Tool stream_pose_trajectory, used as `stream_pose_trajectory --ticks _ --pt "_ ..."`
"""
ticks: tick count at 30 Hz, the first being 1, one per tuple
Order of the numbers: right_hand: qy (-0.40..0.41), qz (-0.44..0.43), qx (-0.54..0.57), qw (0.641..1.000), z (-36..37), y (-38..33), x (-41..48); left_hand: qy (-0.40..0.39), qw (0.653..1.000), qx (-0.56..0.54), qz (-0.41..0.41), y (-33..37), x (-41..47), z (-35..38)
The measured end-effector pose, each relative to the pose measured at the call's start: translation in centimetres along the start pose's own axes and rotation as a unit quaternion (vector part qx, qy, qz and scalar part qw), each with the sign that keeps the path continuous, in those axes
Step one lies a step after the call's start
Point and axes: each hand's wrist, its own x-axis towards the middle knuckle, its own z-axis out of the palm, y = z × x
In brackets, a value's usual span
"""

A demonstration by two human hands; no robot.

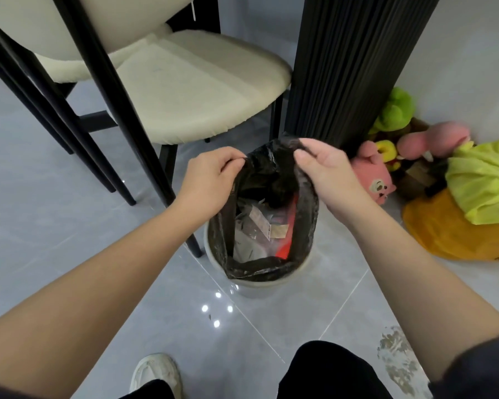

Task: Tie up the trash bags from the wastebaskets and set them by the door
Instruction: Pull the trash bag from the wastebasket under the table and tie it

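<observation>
My 2 hands, left and right, pinch the trash bag rim at 12 o'clock over the wastebasket; nothing tied yet, door trip remains.

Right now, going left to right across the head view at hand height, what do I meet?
Black chair legs → left hand → trash bag → right hand → pink plush toy → yellow-green cloth.

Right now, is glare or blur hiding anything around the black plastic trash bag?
Head view: small glare spots on the glossy grey floor tiles, none hiding the black plastic trash bag; wide-angle lens bends the black chair legs; the pink plush toys at right look soft.
</observation>
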Motion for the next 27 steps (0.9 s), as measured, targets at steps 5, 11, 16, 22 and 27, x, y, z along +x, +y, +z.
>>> stream_pose_trajectory --ticks 5,11,16,22,27 --pt "-0.172 -0.019 -0.167 0.971 3.0 0.9 0.8 -0.061 0.997 -0.032 0.023 1.0 -0.1 -1.1" --pt "-0.081 -0.008 -0.199 0.977 4.9 1.6 2.0 -0.007 0.982 -0.16 -0.1 -1.8 -0.4 -1.5" --pt "-0.048 -0.012 -0.186 0.981 4.4 1.7 2.2 -0.199 0.892 0.025 -0.406 -9.7 -3.4 1.3" --pt "0.022 -0.031 -0.174 0.984 2.9 -0.6 3.0 -0.271 0.862 -0.102 -0.416 -11.6 -5.6 4.4" --pt "0.077 -0.048 -0.192 0.977 0.1 -2.6 4.2 -0.235 0.863 -0.135 -0.427 -11.1 -5.8 7.5"
